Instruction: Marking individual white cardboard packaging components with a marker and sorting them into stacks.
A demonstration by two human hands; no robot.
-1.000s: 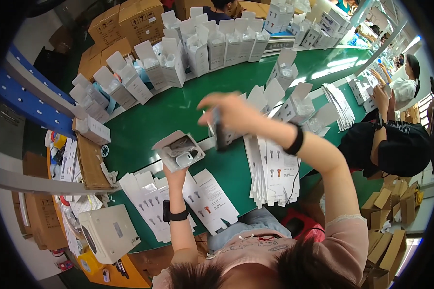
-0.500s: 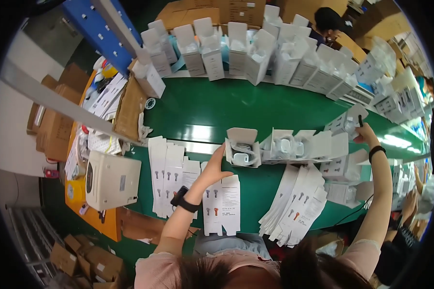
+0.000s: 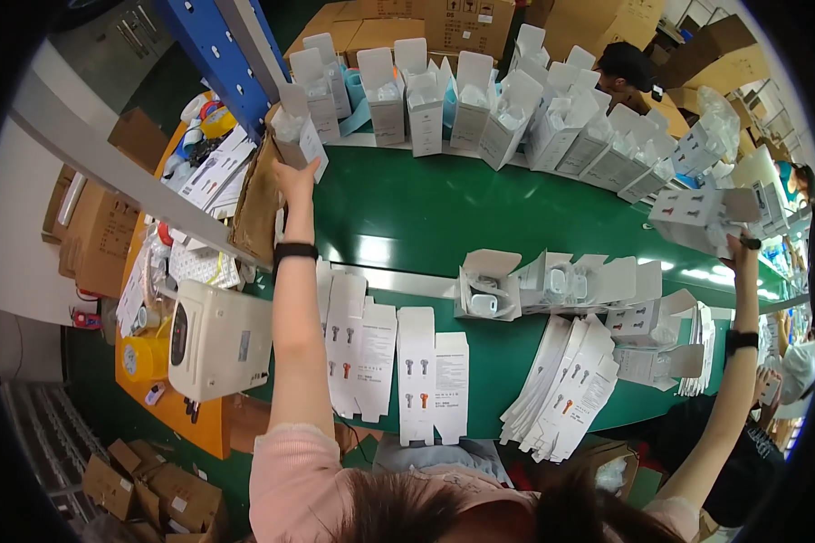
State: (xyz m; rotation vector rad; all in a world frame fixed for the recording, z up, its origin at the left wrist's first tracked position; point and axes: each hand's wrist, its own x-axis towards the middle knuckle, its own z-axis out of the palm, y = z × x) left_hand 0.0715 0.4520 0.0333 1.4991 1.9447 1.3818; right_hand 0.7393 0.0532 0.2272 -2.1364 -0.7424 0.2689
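Nearest the lap, flat printed cartons (image 3: 417, 385) lie on the green counter (image 3: 407, 204), with flat sheets (image 3: 358, 344) to their left and a fanned stack (image 3: 552, 389) to their right. A beige machine (image 3: 222, 348) stands farther left. Just beyond the cartons, an open box (image 3: 489, 264) has a white device (image 3: 484, 304) inside, and more open boxes (image 3: 620, 281) sit beside it.

Off to the right, at arm's length, is the right hand (image 3: 741, 258); its grip grasps the open end of a tilted box (image 3: 693, 210), where clear plastic shows, and a dark object (image 3: 750, 242) sticks out from the same hand.

Toward the far left, the left hand (image 3: 296, 181) touches the lower part of a white box (image 3: 313, 152) with its thumb and fingers; I cannot tell whether that grip is clenched on it or only resting there. This box is at the left end of a curved row of white boxes (image 3: 427, 131), flaps up, many with clear plastic inside. Behind the row are brown cartons (image 3: 466, 24) and, farther right, another person (image 3: 627, 68).
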